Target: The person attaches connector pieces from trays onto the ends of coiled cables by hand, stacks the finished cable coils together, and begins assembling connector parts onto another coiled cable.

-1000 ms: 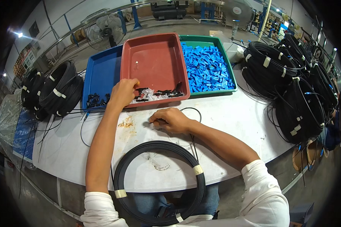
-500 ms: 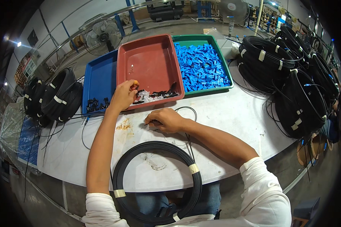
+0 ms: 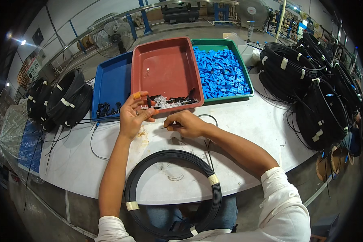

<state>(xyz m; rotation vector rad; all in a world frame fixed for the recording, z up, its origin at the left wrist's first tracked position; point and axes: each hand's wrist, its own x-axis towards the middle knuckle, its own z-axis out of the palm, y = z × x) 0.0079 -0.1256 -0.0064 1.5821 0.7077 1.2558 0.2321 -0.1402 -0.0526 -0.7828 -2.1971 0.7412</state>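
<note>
Pinched in the fingers of my left hand (image 3: 133,117) is a small black plastic piece (image 3: 149,101), held upright at the front edge of the red tray (image 3: 165,64). That tray's near end holds small clear pieces (image 3: 162,103) and black pieces. To its right, my right hand (image 3: 186,123) is closed low over the white table on the end of a thin black cable; the tip is mostly hidden by the fingers. The cable loops behind my right wrist toward a black cable coil (image 3: 171,155), bound with pale tape, that lies partly over the table's near edge and my lap.
A blue tray (image 3: 112,80) with several black pieces stands left of the red one. On the right, a green tray (image 3: 247,80) holds many blue connectors (image 3: 222,74). Taped cable coils are stacked at the left (image 3: 68,101) and right (image 3: 284,74). A loose cable with a blue tip (image 3: 96,126) lies at left.
My left hand has come back from inside the red tray, with a black piece now showing in its fingers. My right hand stays low over the table, gripping the cable; the view has shifted slightly.
</note>
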